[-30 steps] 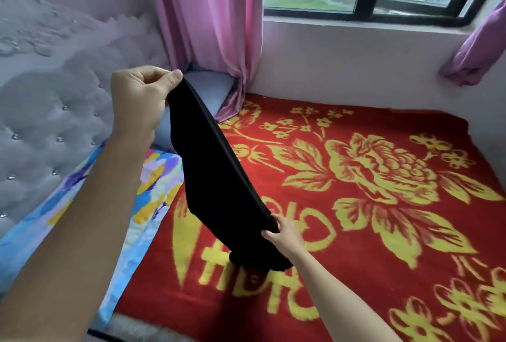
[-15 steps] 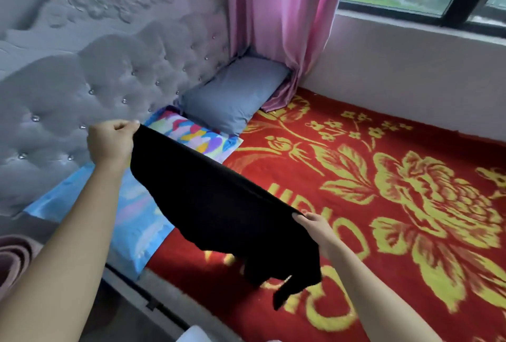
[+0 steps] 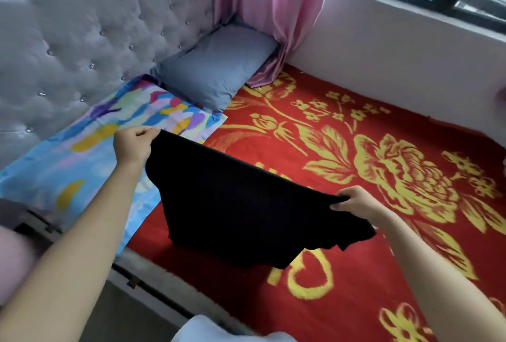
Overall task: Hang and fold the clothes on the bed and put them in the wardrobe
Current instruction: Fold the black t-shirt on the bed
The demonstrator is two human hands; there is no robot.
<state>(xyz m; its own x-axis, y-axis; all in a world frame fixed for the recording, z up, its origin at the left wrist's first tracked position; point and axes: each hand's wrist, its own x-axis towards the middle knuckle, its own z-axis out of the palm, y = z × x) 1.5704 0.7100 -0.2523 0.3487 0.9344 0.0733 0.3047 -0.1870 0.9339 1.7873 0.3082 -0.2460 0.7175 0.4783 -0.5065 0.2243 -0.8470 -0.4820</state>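
Over the bed's red blanket (image 3: pixel 383 273), the black garment (image 3: pixel 246 204) hangs stretched between the left hand (image 3: pixel 132 146), fingers curled tight on one top corner, and the right hand (image 3: pixel 358 203), pinching the other, its kind hard to make out, its hem perhaps touching the blanket.

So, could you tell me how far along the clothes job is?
Nothing shows as finished: no folded pile or wardrobe in view. In hand: left hand and right hand grip the black garment by its top edge over the red blanket. Left: folding and storing it.
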